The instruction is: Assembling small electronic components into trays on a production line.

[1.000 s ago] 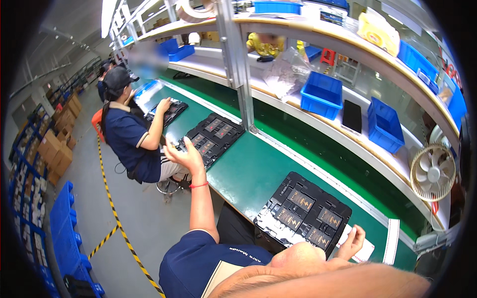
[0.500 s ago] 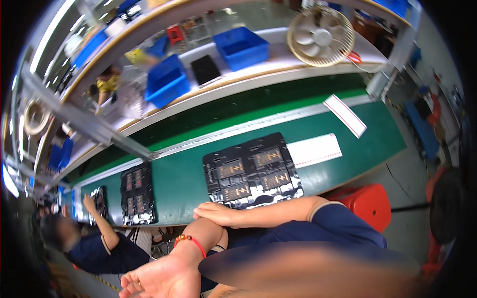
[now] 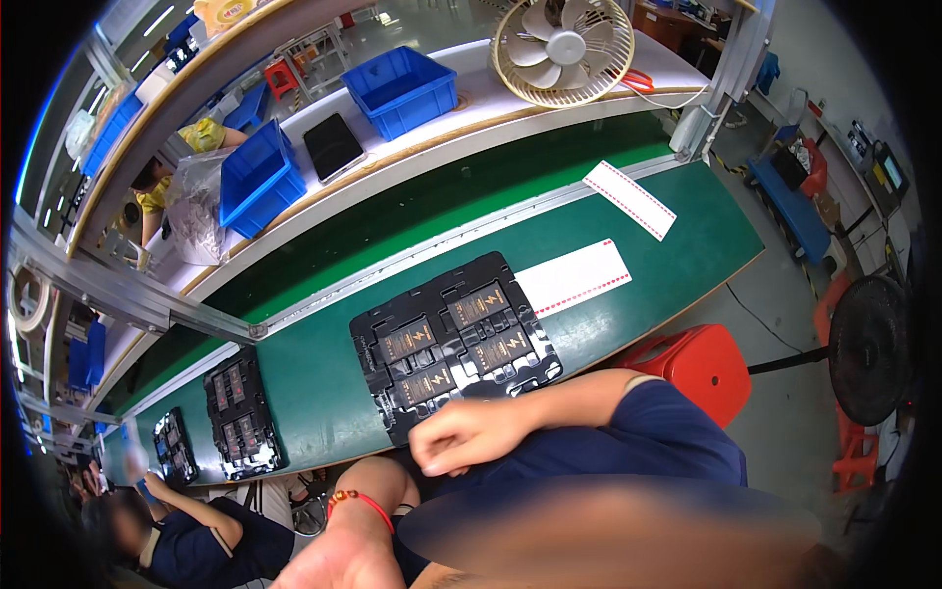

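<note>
A black moulded tray (image 3: pixel 456 339) lies on the green bench and holds several flat dark parts with gold marks. My right hand (image 3: pixel 461 437) is curled into a loose fist at the tray's near edge, and nothing shows inside it. Its forearm comes in from the right, out of a dark blue sleeve. My left hand (image 3: pixel 329 562) is low in the picture and cut off by the lower edge, so its fingers are hidden. A red cord bracelet (image 3: pixel 361 501) is on that wrist. It touches nothing I can see.
A white sheet (image 3: pixel 574 278) lies right of the tray, and another (image 3: pixel 630 199) lies farther back. Two more black trays (image 3: pixel 240 412) (image 3: pixel 175 447) sit to the left, near a seated person (image 3: pixel 186 540). Blue bins (image 3: pixel 402 88) (image 3: pixel 257 177) and a fan (image 3: pixel 564 49) stand on the shelf. A red stool (image 3: pixel 692 363) is at my right.
The view has swung and drawn nearer to the tray. My right hand lay flat along the bench edge and is now curled. My left hand has dropped toward the lower edge.
</note>
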The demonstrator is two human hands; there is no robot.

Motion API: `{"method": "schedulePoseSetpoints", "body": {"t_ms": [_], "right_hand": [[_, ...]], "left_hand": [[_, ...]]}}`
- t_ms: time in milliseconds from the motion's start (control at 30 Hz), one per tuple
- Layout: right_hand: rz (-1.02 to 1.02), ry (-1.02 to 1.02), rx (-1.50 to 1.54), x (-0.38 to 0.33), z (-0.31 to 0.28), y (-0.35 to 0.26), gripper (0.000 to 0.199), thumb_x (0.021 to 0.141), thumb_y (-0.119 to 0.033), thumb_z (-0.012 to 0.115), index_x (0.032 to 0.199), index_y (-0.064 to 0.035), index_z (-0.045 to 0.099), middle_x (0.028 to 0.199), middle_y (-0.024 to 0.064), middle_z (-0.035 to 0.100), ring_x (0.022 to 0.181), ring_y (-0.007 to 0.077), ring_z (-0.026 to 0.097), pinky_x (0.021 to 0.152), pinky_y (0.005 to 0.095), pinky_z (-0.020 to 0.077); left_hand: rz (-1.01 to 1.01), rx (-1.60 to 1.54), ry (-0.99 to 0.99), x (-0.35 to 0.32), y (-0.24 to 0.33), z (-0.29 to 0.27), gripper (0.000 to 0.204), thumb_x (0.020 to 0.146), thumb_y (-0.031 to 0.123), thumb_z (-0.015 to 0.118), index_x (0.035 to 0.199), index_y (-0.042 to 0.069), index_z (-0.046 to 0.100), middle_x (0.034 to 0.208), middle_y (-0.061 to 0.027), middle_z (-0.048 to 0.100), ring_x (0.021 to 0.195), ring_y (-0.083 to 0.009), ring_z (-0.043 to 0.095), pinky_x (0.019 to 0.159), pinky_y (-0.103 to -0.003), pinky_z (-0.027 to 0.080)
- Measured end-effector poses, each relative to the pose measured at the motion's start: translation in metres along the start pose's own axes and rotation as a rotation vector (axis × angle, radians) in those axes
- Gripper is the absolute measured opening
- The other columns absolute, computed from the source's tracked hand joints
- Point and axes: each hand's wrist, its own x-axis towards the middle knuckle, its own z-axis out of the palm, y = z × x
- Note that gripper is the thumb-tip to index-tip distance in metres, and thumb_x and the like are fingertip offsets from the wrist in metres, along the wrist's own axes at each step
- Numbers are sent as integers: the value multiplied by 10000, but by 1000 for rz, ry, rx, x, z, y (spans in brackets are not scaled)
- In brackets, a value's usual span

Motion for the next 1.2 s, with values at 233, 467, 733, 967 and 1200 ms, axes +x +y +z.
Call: {"method": "schedulePoseSetpoints", "body": {"t_ms": [233, 467, 733, 967, 1200], "right_hand": [[112, 1536, -1363, -199, -173, 15, 149, 795, 32, 624, 926, -32, 652, 890, 126, 655, 858, 317, 634, 775, 400, 511], [608, 1329, -1535, -261, -201, 39, 334, 774, 0, 661, 1082, -112, 721, 966, 72, 611, 995, 270, 560, 914, 385, 398], [288, 1282, -1460, -267, -226, 49, 81, 754, 22, 642, 815, -25, 668, 794, 134, 590, 803, 315, 603, 726, 374, 476], [311, 1235, -840, -309, -212, 37, 117, 819, 91, 574, 812, -26, 570, 827, 33, 602, 761, 104, 569, 706, 249, 461], [165, 1197, -590, -235, -175, -17, 78, 848, 19, 620, 867, -32, 564, 993, 39, 584, 834, 86, 531, 746, 217, 430]], "left_hand": [[-642, 252, -1008, -113, -16, -20, 132, 835, -7, 607, 960, -28, 643, 905, -166, 668, 848, -331, 634, 757, -414, 517], [-911, 191, -1372, -196, -19, -59, 108, 781, -25, 672, 886, 3, 679, 892, -116, 676, 880, -314, 622, 822, -407, 483], [-915, 289, -1446, -193, -22, -67, 138, 764, -3, 673, 901, 11, 687, 967, -124, 673, 952, -325, 614, 869, -421, 476], [-1051, 19, -1606, -194, -39, -62, 325, 710, 49, 671, 1034, 46, 700, 1183, -107, 655, 1143, -334, 543, 982, -457, 422], [-1075, -109, -1696, -194, -63, -61, 419, 642, 71, 702, 1060, 54, 696, 1109, -79, 662, 1100, -290, 538, 978, -436, 419]]}}
